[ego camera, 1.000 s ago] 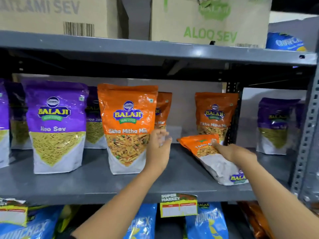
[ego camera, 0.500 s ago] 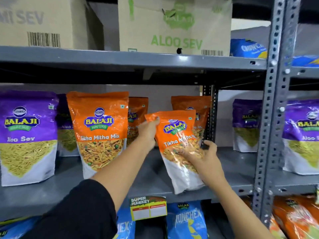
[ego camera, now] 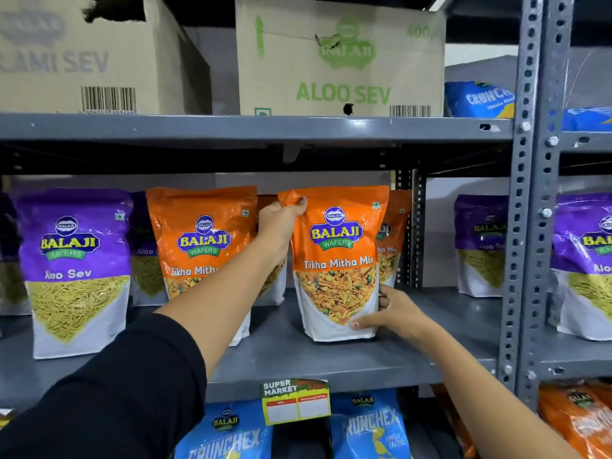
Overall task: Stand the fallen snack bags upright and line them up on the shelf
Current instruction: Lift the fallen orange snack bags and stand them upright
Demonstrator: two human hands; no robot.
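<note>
An orange Tikha Mitha Mix bag [ego camera: 337,256] stands upright on the grey middle shelf [ego camera: 331,359]. My left hand [ego camera: 281,223] pinches its top left corner. My right hand [ego camera: 394,313] holds its lower right edge, thumb across the white bottom. A second orange bag [ego camera: 198,233] stands just to the left, partly hidden by my left forearm. More orange bags [ego camera: 394,240] stand behind the held one. A purple Aloo Sev bag [ego camera: 74,270] stands further left.
Cardboard boxes [ego camera: 337,58] sit on the shelf above. A grey perforated upright [ego camera: 526,226] divides this bay from the right one, where purple bags [ego camera: 583,266] stand. Blue Crunchex bags [ego camera: 367,425] fill the shelf below, behind a price tag [ego camera: 296,400].
The orange bag lay flat under my right hand, then was lifted tilted; now it stands upright on the shelf, my left hand on its top corner and my right hand at its base.
</note>
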